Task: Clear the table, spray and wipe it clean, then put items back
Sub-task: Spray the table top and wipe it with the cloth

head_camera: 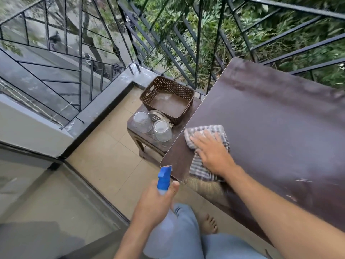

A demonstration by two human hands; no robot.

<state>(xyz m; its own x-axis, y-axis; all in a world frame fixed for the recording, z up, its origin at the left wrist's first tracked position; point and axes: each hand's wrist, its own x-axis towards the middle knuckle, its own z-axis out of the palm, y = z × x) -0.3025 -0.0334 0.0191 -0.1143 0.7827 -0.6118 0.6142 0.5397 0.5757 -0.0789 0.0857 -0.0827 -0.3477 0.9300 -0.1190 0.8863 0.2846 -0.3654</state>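
Observation:
The dark brown table fills the right side, its top bare apart from a grey checked cloth at its near left corner. My right hand lies flat on that cloth with straight fingers, pressing it to the tabletop. My left hand grips a spray bottle with a blue nozzle, held upright in front of the table's corner, off the surface. To the table's left, a small brown stool carries a brown perforated basket, two upturned clear glasses and a flat item between them.
A black metal railing runs behind the stool and table, with foliage beyond. The tiled balcony floor lies left of the table. My legs in blue jeans and a bare foot are below the table's edge.

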